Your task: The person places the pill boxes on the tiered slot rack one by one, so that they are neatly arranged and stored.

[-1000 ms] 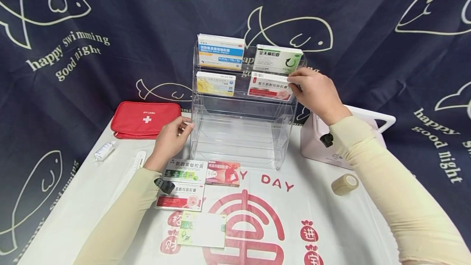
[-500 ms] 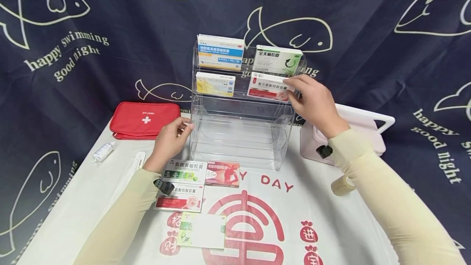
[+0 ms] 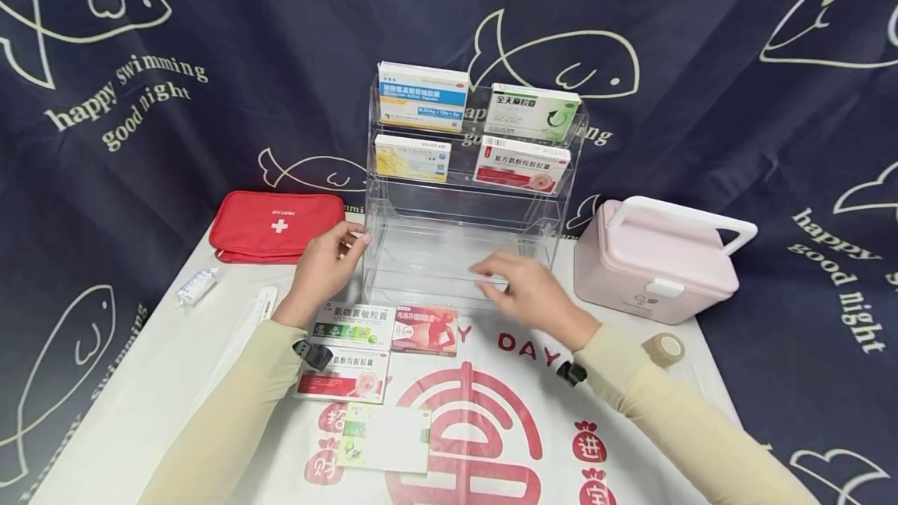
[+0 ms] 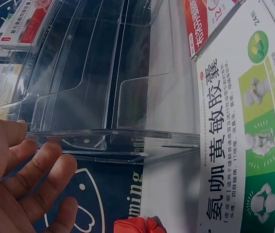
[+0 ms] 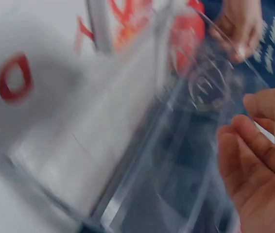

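Note:
A clear acrylic display rack (image 3: 449, 256) with stepped tiers stands on the table. My left hand (image 3: 328, 262) pinches its left side edge between thumb and fingers; in the left wrist view that hand (image 4: 25, 174) is right at the rack's edge. My right hand (image 3: 529, 291) hovers before the lower tiers, holding nothing, its fingers loosely bent. The top tier holds a blue-and-white medicine box (image 3: 422, 104) and a green-and-white one (image 3: 532, 114). Below them sit a yellow-and-white box (image 3: 411, 158) and a red-and-white box (image 3: 522, 166).
Before the rack lie a green-and-white capsule box (image 3: 354, 326), a pink-red box (image 3: 424, 330), another red-and-white box (image 3: 342, 375) and a pale green box (image 3: 386, 436). A red first-aid pouch (image 3: 277, 227) and wrapped roll (image 3: 197, 287) lie left; a pink case (image 3: 655, 263) and tan roll (image 3: 662, 350) stand right.
My right hand has left the red-and-white box in the second tier and moved down and left before the lower tiers. That box stays in the rack. The left hand has not moved.

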### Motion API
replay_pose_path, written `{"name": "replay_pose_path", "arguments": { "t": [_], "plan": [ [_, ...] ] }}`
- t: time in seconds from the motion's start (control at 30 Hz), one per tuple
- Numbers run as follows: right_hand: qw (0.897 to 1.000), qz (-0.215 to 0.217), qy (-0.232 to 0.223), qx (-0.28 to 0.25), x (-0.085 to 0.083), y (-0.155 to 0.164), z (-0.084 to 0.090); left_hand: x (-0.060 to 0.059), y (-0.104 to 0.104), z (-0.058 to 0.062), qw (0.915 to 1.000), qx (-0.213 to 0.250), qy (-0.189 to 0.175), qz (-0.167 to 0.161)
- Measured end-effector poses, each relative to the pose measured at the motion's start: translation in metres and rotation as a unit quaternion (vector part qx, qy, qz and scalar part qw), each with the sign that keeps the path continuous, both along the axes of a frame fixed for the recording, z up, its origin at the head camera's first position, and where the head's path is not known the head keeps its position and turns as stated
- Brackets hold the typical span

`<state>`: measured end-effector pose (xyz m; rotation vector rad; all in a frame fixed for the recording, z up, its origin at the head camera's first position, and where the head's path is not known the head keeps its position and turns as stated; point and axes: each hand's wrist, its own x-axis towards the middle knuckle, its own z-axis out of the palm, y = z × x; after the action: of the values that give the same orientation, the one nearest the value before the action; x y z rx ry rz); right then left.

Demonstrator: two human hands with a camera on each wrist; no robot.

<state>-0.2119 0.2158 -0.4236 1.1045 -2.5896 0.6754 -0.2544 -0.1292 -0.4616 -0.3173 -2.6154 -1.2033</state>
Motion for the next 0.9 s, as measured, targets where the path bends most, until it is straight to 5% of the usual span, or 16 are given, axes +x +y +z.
{"name": "replay_pose_path", "arguments": {
  "t": [0.2,0.4,0.67,0.9],
  "plan": [
    [0.995,-0.003,-0.058,0.086,0.020,-0.021,-0.042,0.000,0.001,-0.001,1.0000,0.000,-0.001,0.002],
    [0.994,-0.046,-0.067,0.078,0.031,-0.031,-0.071,0.001,0.001,-0.001,1.0000,0.003,-0.006,0.003],
    [0.987,-0.083,-0.067,0.116,0.039,-0.033,-0.086,0.001,0.001,0.000,0.9999,0.005,-0.010,0.000],
    [0.985,-0.089,-0.095,0.110,0.042,-0.029,-0.081,0.002,0.001,-0.001,1.0000,0.008,-0.005,0.002]
  ]
}}
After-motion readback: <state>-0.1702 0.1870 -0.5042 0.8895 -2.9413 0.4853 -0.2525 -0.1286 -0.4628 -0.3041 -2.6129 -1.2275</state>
